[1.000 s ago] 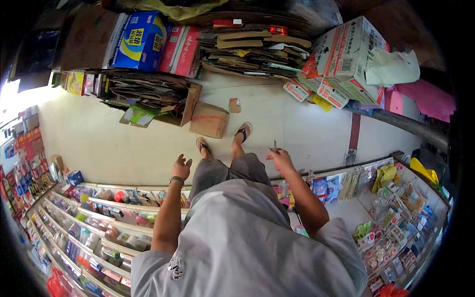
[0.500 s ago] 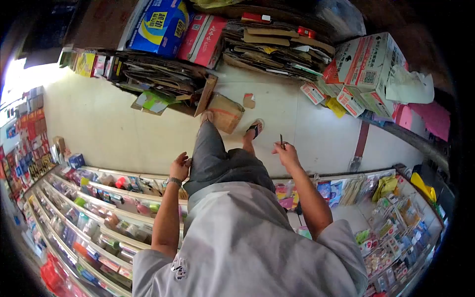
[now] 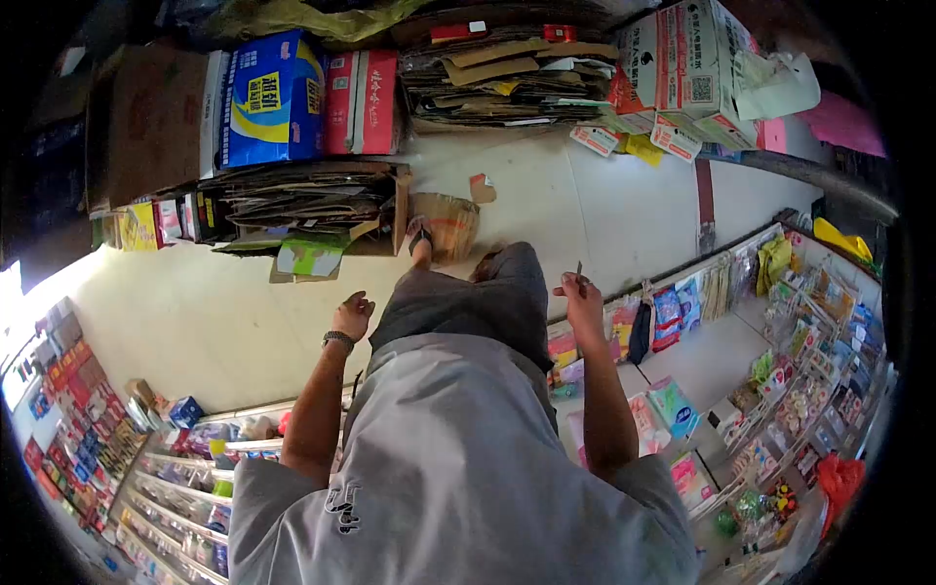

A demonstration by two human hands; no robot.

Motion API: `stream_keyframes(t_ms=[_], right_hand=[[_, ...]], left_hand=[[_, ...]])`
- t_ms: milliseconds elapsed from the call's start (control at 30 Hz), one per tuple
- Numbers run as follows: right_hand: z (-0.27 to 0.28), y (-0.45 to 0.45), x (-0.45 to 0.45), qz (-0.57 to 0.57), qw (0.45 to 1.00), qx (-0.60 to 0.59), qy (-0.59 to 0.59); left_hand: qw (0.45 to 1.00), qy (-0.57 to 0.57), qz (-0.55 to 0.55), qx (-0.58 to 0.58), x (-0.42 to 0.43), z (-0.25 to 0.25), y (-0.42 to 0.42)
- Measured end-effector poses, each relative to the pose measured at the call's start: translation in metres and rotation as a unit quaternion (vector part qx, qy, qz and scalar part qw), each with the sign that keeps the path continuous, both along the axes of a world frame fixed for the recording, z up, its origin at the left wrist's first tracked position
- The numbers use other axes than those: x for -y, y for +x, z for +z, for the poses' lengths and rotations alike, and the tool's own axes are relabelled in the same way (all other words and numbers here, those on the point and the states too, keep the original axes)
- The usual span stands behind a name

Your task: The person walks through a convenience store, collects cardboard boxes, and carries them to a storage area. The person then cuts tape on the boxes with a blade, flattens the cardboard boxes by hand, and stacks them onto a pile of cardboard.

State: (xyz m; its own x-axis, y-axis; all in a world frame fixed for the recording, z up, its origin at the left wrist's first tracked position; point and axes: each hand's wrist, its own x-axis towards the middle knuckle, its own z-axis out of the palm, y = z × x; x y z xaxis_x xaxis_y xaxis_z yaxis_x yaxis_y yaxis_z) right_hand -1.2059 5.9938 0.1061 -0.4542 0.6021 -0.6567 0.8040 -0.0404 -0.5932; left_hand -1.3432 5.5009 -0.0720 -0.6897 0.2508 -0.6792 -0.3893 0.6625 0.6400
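My right hand [image 3: 582, 300] is closed around a thin, dark, short stick-like object [image 3: 579, 271] that pokes up past the fingers; its exact kind is too small to tell. My left hand [image 3: 353, 315], with a watch [image 3: 338, 339] on its wrist, hangs beside my left thigh. Its fingers are loosely bent and nothing shows in them. Ahead of my feet lies a crumpled brown cardboard piece [image 3: 453, 227], close to my sandalled left foot [image 3: 419, 234]. A smaller cardboard scrap [image 3: 482, 188] is on the floor beyond it.
Flattened cardboard stacks [image 3: 302, 207] and another pile [image 3: 517, 83] line the far side. Near them stand a blue carton [image 3: 273, 102], a red carton [image 3: 361, 102] and a white printed box [image 3: 682, 68]. Goods shelves [image 3: 185, 487] and a display rack [image 3: 780, 419] flank me.
My body has stepped and turned, so the cartons and shelves shift in view and more of the right-hand rack shows. The right hand still holds the dark stick-like object.
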Motion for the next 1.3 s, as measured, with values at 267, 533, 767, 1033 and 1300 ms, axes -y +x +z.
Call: stream_keyframes(t_ms=[267,533,767,1033,1300], right_hand=[[-0.037,0.02,0.021,0.064,0.997,0.042,-0.014],[-0.059,0.018,0.014,0.214,0.973,0.057,0.063],[-0.039,0.007,0.017,0.053,0.996,0.062,0.017],[-0.062,0.003,0.02,0.174,0.981,0.074,0.03],[-0.043,-0.013,0.051,0.564,0.817,-0.012,0.12]], left_hand=[[1.0,-0.005,-0.008,-0.007,-0.01,0.024,-0.017],[0.992,-0.082,-0.094,-0.014,0.013,0.04,0.0],[0.994,-0.059,-0.092,0.023,0.045,-0.048,-0.042],[0.998,0.012,-0.024,-0.063,-0.078,0.064,-0.062],[0.91,0.098,-0.273,-0.295,-0.198,0.183,-0.055]])
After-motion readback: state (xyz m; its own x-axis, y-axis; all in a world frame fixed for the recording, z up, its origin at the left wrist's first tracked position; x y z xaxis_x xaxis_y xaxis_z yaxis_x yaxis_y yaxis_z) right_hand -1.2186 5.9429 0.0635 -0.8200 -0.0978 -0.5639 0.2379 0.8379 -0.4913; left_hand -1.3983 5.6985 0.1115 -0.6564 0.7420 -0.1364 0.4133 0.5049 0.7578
